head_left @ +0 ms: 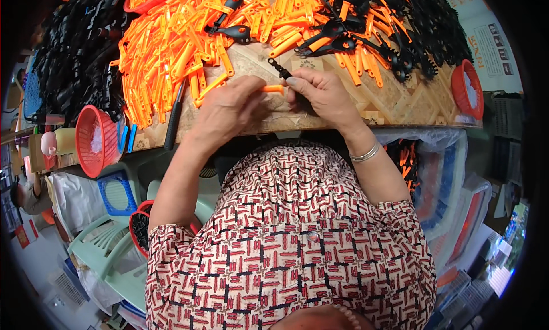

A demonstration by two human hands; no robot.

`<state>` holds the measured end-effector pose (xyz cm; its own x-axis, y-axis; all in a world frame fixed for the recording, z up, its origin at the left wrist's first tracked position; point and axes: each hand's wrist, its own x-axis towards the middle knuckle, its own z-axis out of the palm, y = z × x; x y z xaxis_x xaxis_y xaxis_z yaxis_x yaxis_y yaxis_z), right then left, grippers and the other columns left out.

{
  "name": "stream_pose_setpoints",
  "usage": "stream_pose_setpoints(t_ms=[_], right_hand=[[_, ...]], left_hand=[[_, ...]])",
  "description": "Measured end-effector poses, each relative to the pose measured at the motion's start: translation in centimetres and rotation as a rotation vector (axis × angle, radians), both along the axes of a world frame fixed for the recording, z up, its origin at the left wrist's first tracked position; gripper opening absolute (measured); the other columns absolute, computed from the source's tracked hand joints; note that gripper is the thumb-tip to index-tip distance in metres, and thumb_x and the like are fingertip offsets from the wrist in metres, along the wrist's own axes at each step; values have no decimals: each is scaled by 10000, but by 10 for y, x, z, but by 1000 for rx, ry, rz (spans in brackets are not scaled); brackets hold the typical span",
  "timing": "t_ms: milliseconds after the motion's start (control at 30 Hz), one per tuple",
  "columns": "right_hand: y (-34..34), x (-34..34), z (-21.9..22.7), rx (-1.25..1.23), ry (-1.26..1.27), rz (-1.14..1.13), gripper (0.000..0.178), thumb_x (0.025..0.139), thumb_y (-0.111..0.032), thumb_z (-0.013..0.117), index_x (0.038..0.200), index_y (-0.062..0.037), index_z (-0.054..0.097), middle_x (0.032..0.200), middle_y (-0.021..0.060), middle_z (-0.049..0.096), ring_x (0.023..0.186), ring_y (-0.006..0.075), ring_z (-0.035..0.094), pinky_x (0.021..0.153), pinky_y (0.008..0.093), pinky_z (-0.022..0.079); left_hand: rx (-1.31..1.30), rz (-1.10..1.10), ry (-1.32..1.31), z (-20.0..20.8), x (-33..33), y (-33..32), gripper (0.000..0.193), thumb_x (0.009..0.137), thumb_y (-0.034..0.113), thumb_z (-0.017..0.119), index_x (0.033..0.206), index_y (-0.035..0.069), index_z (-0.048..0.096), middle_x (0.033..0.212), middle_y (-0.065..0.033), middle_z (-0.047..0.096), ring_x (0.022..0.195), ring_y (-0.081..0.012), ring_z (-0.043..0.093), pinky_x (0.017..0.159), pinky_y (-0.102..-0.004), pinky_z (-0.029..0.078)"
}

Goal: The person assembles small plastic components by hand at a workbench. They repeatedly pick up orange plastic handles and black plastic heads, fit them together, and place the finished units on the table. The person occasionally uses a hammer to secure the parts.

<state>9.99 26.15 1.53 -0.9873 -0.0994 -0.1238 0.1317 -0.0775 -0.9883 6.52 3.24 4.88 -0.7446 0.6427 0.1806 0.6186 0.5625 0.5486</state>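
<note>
We judge: pairing pieces.
Left hand (230,106) pinches orange strip (273,88); right hand (325,95) grips black part (281,70); next calls for alignment.

Bench (420,104): surface patterned like wood parquet. At its left end, a red basket (86,154) is tipped, holding whitish, translucent material; beside it lie two blue strips (132,138), and farther left stand a pink object (48,143) and a pale yellow container (66,141). At its right end, a second red basket (459,91) also holds whitish material. Lower left: pale green chair (126,287), blue frame (103,188) and white sheeting (74,197). Upper right: pale printed sheet (485,35).
</note>
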Motion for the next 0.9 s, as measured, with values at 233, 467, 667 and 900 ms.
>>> stream_pose_setpoints(t_ms=[233,467,667,900], right_hand=[[14,1,2,38,-56,182,216,1026,-162,630,948,13,728,645,-20,619,551,51,573,523,215,476],[12,4,5,82,-23,257,211,1015,-157,631,924,4,734,617,-39,584,527,43,529,494,217,428],[15,2,-1,107,6,290,194,1007,-149,642,967,3,756,612,-36,595,525,30,503,485,218,389],[21,-2,-4,82,9,357,166,990,-113,660,995,19,760,611,-44,591,531,25,502,487,226,393]], left_hand=[[75,-72,205,17,-3,-9,291,896,32,734,1175,93,674,932,-112,721,759,-303,705,644,-367,545],[42,-176,304,15,-11,-13,276,872,75,749,1141,111,699,817,-65,646,694,-255,664,595,-361,514],[54,-231,237,14,-12,-10,252,866,34,746,1113,72,718,829,-76,671,711,-264,674,606,-361,521],[1,-125,182,14,2,3,177,871,79,744,1044,64,713,855,-105,684,728,-277,682,619,-375,521]])
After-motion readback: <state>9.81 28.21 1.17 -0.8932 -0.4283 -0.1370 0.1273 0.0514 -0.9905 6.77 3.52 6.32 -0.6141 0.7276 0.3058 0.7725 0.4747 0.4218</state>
